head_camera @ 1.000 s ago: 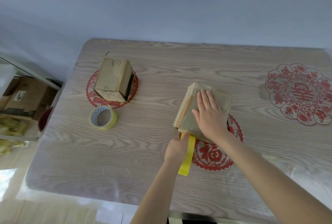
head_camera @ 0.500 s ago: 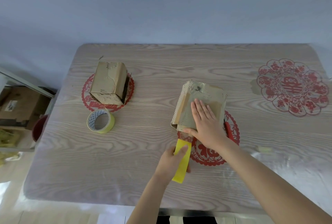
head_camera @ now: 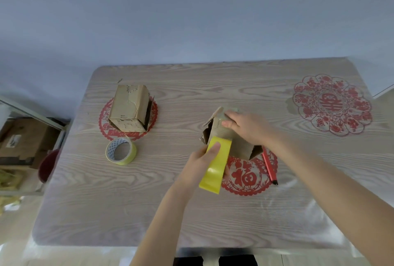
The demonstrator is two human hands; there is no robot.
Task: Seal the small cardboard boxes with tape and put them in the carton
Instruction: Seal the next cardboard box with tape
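Observation:
A small worn cardboard box stands tilted near the table's middle, its near end raised. My right hand grips its top. A yellow tape strip hangs from the box's near face, and my left hand pinches it, index finger pressed on its upper part. A second small cardboard box sits at the left on a red paper-cut. The yellow tape roll lies in front of that box.
A red pen lies on the table just right of the held box. Red paper-cut decorations lie under the clear table cover. A brown carton sits on the floor to the left.
My right hand went from pressing flat on the box to gripping it and tipping its near end up. My left hand followed upward with the tape strip, which now hangs freer.

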